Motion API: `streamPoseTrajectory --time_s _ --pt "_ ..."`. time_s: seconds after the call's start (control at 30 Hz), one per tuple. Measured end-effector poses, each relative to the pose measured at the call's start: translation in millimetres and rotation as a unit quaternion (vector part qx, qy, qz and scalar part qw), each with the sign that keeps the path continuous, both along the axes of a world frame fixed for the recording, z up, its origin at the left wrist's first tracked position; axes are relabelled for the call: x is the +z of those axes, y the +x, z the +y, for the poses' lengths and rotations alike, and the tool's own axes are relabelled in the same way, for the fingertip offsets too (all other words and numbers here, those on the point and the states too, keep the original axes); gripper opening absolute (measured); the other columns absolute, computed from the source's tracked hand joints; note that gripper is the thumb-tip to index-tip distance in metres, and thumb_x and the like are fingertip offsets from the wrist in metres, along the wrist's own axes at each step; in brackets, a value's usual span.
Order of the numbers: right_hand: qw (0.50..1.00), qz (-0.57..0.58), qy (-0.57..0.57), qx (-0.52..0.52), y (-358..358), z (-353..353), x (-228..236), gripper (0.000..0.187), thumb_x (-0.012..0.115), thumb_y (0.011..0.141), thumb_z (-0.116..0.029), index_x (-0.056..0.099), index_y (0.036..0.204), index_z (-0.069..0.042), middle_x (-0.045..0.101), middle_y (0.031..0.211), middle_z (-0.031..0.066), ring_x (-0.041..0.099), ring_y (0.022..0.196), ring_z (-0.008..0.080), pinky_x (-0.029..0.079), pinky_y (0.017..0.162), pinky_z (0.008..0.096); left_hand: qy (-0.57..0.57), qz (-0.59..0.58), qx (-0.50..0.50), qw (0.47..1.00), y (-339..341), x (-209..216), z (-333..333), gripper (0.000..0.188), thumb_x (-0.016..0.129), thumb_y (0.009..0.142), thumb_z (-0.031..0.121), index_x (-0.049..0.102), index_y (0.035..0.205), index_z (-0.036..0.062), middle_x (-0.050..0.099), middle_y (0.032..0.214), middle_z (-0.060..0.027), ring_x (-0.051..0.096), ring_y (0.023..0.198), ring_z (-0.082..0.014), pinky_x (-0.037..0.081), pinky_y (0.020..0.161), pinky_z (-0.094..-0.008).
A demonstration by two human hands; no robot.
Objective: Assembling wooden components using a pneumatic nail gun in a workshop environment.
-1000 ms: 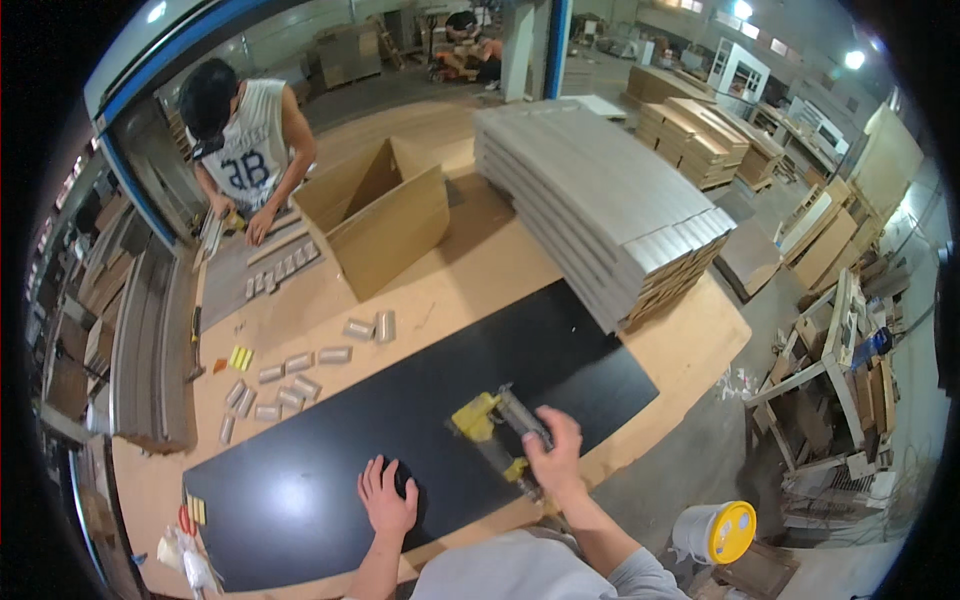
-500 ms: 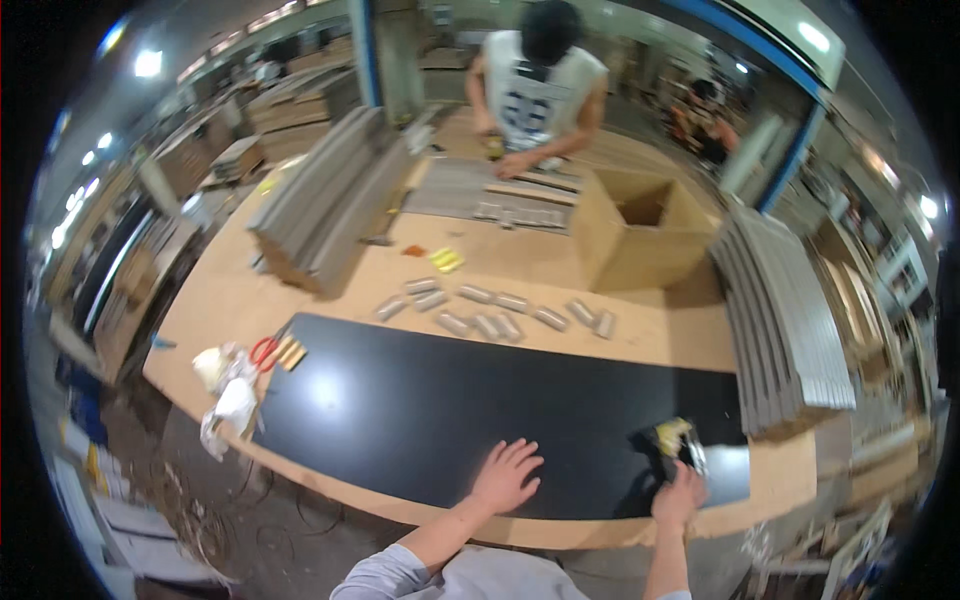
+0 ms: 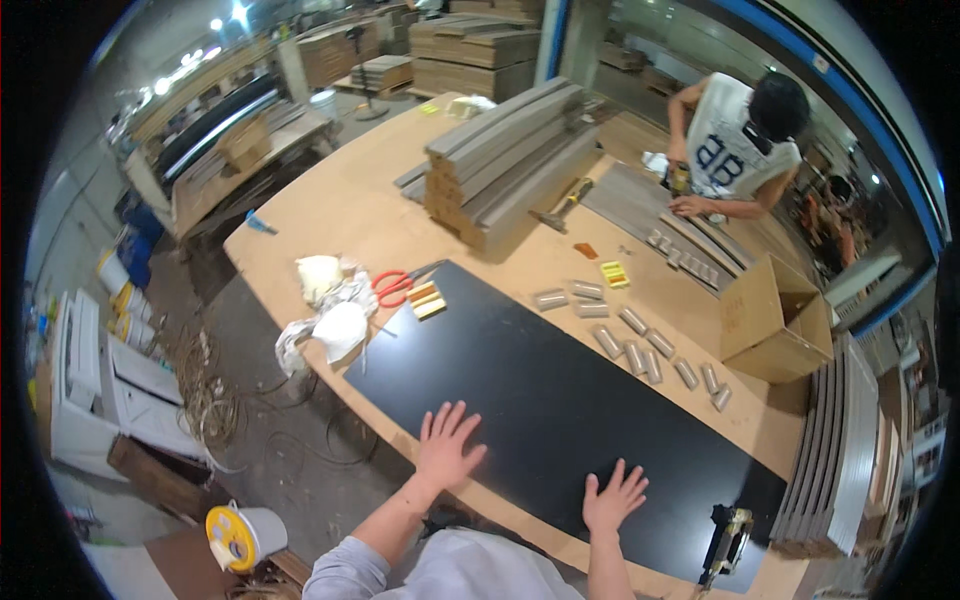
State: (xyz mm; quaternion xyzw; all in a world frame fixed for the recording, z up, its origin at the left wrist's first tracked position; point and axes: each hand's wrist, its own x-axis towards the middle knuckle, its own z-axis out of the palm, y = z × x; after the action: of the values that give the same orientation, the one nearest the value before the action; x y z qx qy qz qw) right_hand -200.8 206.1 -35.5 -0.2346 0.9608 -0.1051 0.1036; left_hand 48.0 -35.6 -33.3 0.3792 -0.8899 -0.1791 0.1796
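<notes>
A long, glossy black panel (image 3: pixel 560 400) lies flat on the workbench in front of me. My left hand (image 3: pixel 448 448) is spread open at the panel's near edge, left of the middle. My right hand (image 3: pixel 612 502) is also open, fingers apart, over the panel farther right. Neither holds anything; whether the palms press on the surface I cannot tell. A black and yellow hand tool (image 3: pixel 728 545) rests at the panel's right end, apart from my right hand; its exact kind is unclear.
Red-handled scissors (image 3: pixel 392 289), crumpled white wrapping (image 3: pixel 340 325) and small yellow strips (image 3: pixel 426 300) lie left. Several short tubes (image 3: pixel 633 320) sit beyond the panel. Stacked boards (image 3: pixel 510 165), a hammer (image 3: pixel 565 205), a cardboard box (image 3: pixel 765 325) and grey profiles (image 3: pixel 830 450) surround it. A co-worker (image 3: pixel 740 145) works opposite.
My right hand has let go of the hand tool and moved left, opening over the panel. My left hand stays open. The view has turned left.
</notes>
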Motion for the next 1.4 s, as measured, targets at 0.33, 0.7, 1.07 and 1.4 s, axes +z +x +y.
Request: streamPoseTrajectory --time_s 0.33,0.7,1.07,1.4 --pt "0.988 0.043 -0.033 0.145 3.8 -82.7 6.6 0.076 0.060 0.101 -0.059 0.044 0.164 -0.020 0.025 0.175 0.0223 0.015 0.162 0.0496 0.011 0.129 0.0689 0.016 -0.100 0.057 0.993 12.8 1.0 -21.7 0.073 0.062 0.101 0.048 0.045 0.161 0.0104 0.030 0.172 -0.0248 0.020 0.160 -0.0484 0.012 0.127 -0.0686" --pt "0.997 0.065 -0.017 -0.035 37.4 -112.9 0.4 0.073 0.066 0.095 -0.047 0.049 0.160 -0.020 0.033 0.172 0.0183 0.022 0.161 0.0458 0.013 0.127 0.0722 0.121 0.051 -0.115 0.985 20.4 15.2 -83.6 0.050 0.079 0.089 0.028 0.068 0.134 0.0089 0.058 0.151 -0.0201 0.051 0.141 -0.0434 0.036 0.119 -0.0597" --pt "0.994 0.067 -0.030 -0.080 42.1 -121.9 7.4 0.069 0.068 0.093 -0.038 0.053 0.156 -0.015 0.036 0.169 0.0182 0.022 0.161 0.0433 0.010 0.131 0.0656 -0.132 0.247 -0.038 0.959 -115.4 161.8 -390.6 0.058 0.080 0.089 0.024 0.061 0.142 0.0103 0.056 0.148 -0.0202 0.050 0.138 -0.0425 0.044 0.113 -0.0522" --pt "0.990 0.072 -0.050 -0.106 42.4 -118.9 -2.6 0.063 0.070 0.090 -0.037 0.060 0.148 -0.016 0.041 0.166 0.0173 0.028 0.159 0.0430 0.014 0.131 0.0653 -0.198 0.028 0.024 0.979 -198.4 180.2 -493.0 0.051 0.078 0.089 0.029 0.067 0.137 0.0182 0.057 0.145 -0.0184 0.051 0.138 -0.0365 0.034 0.118 -0.0592"
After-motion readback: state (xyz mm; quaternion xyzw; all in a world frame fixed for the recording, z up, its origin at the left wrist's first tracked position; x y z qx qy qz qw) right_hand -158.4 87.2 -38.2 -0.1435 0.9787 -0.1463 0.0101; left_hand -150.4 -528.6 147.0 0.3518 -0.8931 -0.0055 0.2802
